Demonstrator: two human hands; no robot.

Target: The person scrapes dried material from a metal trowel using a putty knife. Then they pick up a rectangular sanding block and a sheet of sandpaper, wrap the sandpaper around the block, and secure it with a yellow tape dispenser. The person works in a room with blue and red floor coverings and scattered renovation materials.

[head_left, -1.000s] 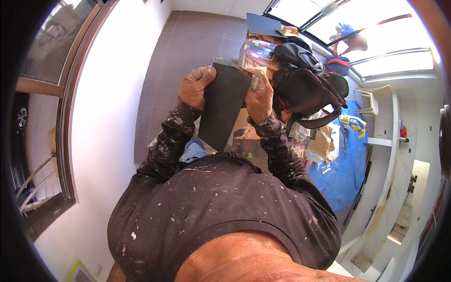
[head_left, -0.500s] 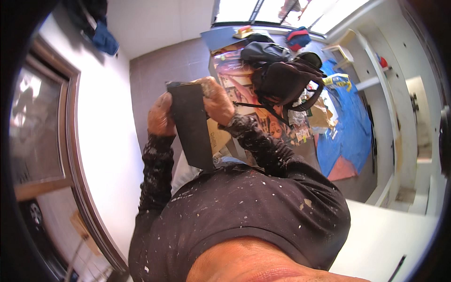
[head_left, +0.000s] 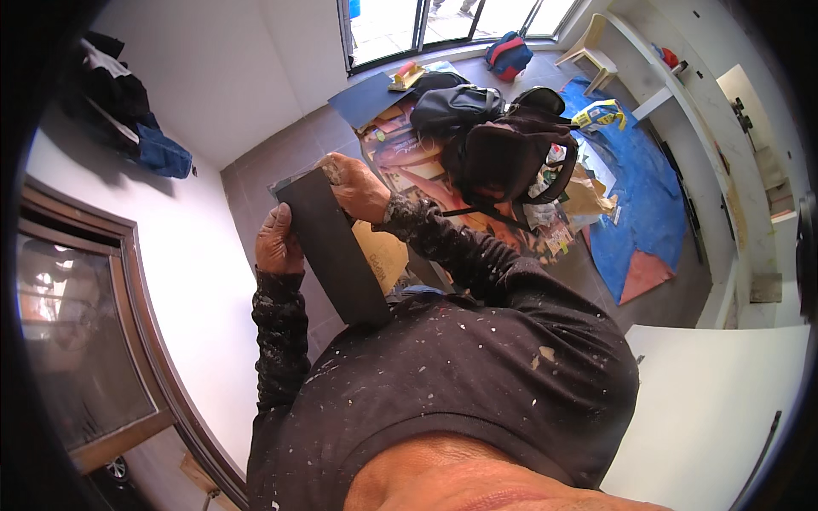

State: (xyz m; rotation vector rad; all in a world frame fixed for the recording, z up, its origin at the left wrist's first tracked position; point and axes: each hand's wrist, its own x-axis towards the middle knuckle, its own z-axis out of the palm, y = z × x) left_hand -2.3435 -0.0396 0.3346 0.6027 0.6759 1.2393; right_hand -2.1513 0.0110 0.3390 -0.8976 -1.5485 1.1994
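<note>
A long dark strip of sandpaper [head_left: 332, 247] slants across in front of my chest, its lower end against my shirt. My left hand [head_left: 279, 242] grips the upper left edge, thumb on the dark face. At the top right corner my right hand [head_left: 358, 189] is closed on the same strip, its fingertips partly hidden. A greyish edge shows behind the top end, between the hands. Just right of the strip is a brown printed piece [head_left: 382, 254]; I cannot tell whether it belongs to the strip.
Dark backpacks [head_left: 498, 157] lie on printed sheets [head_left: 409, 162] on the floor ahead. Right of them spreads a blue tarp [head_left: 639, 200]. A cream chair [head_left: 590, 53] stands by the window. A wooden door frame [head_left: 128, 255] is close on my left, a white panel [head_left: 707, 400] at my right.
Both hands and the strip have shifted slightly left and lower, and the strip leans more to the left at its top. The view has turned, showing more of the hanging clothes.
</note>
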